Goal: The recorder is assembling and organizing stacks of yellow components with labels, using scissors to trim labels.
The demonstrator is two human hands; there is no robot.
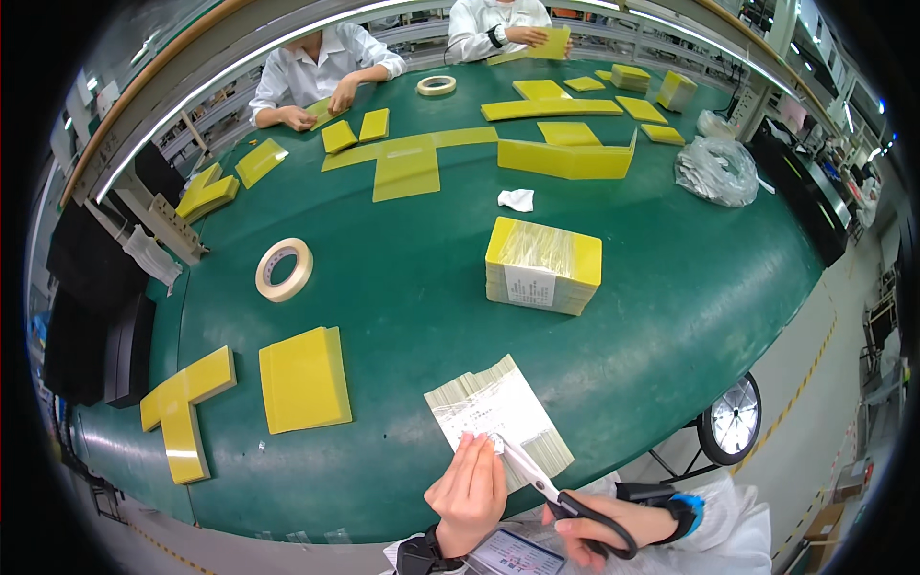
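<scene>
Near the table's front edge lies a stack of thin pale sheets (551, 450), its layered edges facing up, with a white printed label (494, 407) across it. My left hand (470, 489) has its fingers pressed together at the label's near edge, by a small white bit at the fingertips; what they pinch is not clear. My right hand (613, 522) holds scissors (585, 515) with black handles. Their pale blades reach to the label's edge beside my left fingertips. Beyond stands a yellow card stack (586, 259) wrapped in clear film with a white label.
On the green table (402, 287) are a tape roll (285, 269), a yellow sheet stack (305, 380), T-arranged yellow pieces (187, 402), and a crumpled white scrap (516, 200). A plastic bag (717, 172) lies at right. Two people work across the table. A phone-like device (516, 556) is below my hands.
</scene>
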